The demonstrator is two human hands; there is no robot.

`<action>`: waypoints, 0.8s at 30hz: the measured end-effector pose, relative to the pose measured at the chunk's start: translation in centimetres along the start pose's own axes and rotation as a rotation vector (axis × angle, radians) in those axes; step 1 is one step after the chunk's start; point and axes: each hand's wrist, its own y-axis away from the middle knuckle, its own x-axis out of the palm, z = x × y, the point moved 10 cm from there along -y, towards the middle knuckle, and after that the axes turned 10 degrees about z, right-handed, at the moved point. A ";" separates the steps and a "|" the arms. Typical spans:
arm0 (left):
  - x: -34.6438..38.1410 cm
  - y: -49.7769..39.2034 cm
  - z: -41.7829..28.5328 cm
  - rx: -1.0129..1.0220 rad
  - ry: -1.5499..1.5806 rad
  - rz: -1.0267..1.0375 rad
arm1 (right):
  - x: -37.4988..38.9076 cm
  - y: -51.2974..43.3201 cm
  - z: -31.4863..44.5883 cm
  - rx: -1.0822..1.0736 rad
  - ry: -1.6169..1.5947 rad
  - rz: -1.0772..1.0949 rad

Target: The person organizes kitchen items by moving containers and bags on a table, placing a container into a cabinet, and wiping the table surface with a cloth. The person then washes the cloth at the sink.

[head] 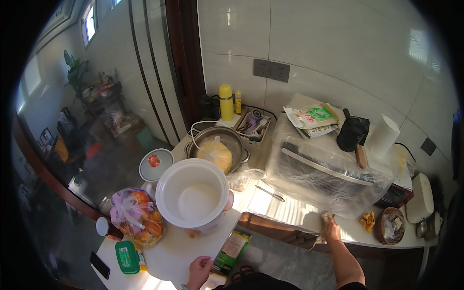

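My right hand (pixel 331 229) is closed on a crumpled light cloth (pixel 320 239) at the front edge of the counter, below an appliance under clear plastic (pixel 322 170). My left hand (pixel 200 270) hangs near the edge of the white table, its fingers curled; whether it holds anything I cannot tell. Above it stands a large white pot (pixel 192 194), open and seemingly empty. Its left neighbour is a glass lid (pixel 156 164) with a red knob. Behind the pot, a steel pan (pixel 237 145) holds a yellow item in a plastic bag (pixel 214 154).
A bag of oranges (pixel 139 217), a jar (pixel 108 228), a green box (pixel 127 257) and a phone (pixel 100 264) occupy the left table. A pen (pixel 270 193) lies on the counter. Farther right are a yellow-brown cloth (pixel 367 221) and a wicker basket (pixel 380 232).
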 end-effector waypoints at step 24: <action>-4.8 -5.1 -2.8 -0.101 0.517 -0.486 | 17.2 -14.7 31.4 -0.128 -0.691 0.533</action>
